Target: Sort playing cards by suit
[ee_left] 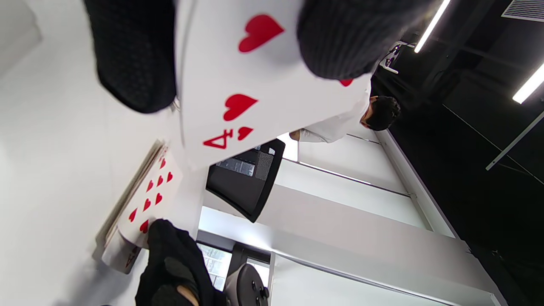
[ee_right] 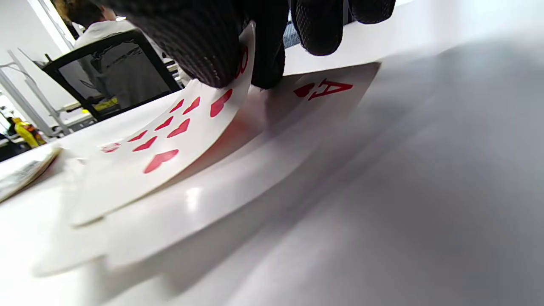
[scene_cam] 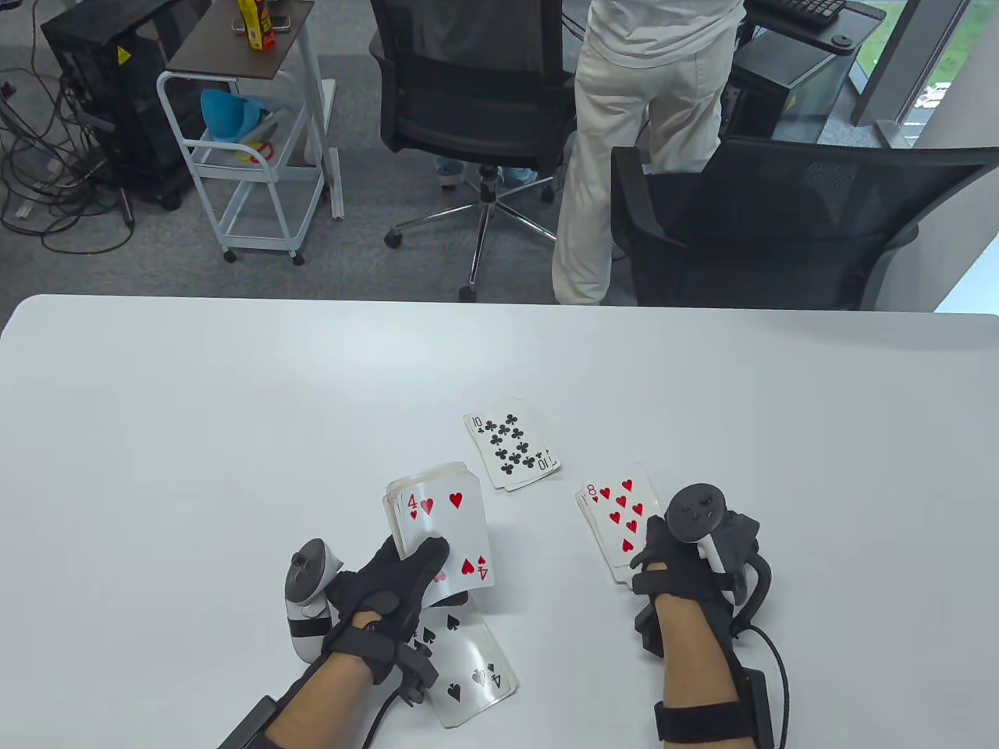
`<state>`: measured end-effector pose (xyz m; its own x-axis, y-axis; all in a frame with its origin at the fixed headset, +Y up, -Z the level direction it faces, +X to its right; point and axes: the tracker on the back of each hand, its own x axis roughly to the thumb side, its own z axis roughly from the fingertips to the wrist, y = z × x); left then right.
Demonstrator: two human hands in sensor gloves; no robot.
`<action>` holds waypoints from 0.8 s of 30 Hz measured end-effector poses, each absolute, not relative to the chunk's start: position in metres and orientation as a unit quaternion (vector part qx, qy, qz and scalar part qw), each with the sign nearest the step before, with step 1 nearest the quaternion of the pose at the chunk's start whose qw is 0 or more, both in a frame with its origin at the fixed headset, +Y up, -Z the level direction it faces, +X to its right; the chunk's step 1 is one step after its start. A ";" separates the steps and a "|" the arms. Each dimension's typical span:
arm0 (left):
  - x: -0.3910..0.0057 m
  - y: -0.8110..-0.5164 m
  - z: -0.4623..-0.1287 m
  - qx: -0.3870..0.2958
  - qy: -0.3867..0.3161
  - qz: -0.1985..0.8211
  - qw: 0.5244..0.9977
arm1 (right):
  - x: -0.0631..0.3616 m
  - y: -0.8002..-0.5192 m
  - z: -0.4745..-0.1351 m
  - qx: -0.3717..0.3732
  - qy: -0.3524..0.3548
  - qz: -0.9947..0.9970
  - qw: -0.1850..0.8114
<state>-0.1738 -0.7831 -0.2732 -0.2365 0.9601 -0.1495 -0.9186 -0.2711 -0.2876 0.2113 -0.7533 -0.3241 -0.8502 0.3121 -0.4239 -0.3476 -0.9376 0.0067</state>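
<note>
My left hand [scene_cam: 417, 566] grips a face-up deck [scene_cam: 425, 499] just above the table, thumb across its top card, the 4 of hearts [scene_cam: 453, 538] [ee_left: 238, 106]. Partly under that wrist lies a spades pile [scene_cam: 472, 675] showing a 4. A clubs pile [scene_cam: 511, 451] topped by the 10 sits farther out at centre. To the right is the hearts pile [scene_cam: 605, 538] [ee_left: 148, 199]. My right hand [scene_cam: 648, 558] pinches the near end of the 8 of hearts [scene_cam: 620, 507] [ee_right: 170, 140], which is tilted up off the ace of hearts [ee_right: 323, 89] beneath.
The white table [scene_cam: 234, 429] stretches wide to the left, right and far side of the piles. Beyond its far edge stand two black office chairs [scene_cam: 780, 226], a person in light clothes [scene_cam: 648, 117] and a white cart [scene_cam: 257, 156].
</note>
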 end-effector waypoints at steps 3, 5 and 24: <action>-0.173 -0.784 -0.272 -0.150 -0.068 0.783 0.600 | 0.210 -0.759 -0.326 -0.220 0.052 0.962 0.153; -0.173 -0.784 -0.272 -0.150 -0.068 0.782 0.601 | 0.209 -0.759 -0.325 -0.219 0.052 0.963 0.146; -0.175 -0.792 -0.270 -0.155 -0.046 0.782 0.602 | 0.119 -0.719 -0.296 0.089 -0.124 0.934 0.323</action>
<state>-0.1754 -0.7917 -0.2703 -0.2258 0.9559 -0.1875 -0.9275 -0.2699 -0.2588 0.1187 -0.7187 -0.2959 -0.7757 0.5814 0.2456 -0.6253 -0.7606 -0.1745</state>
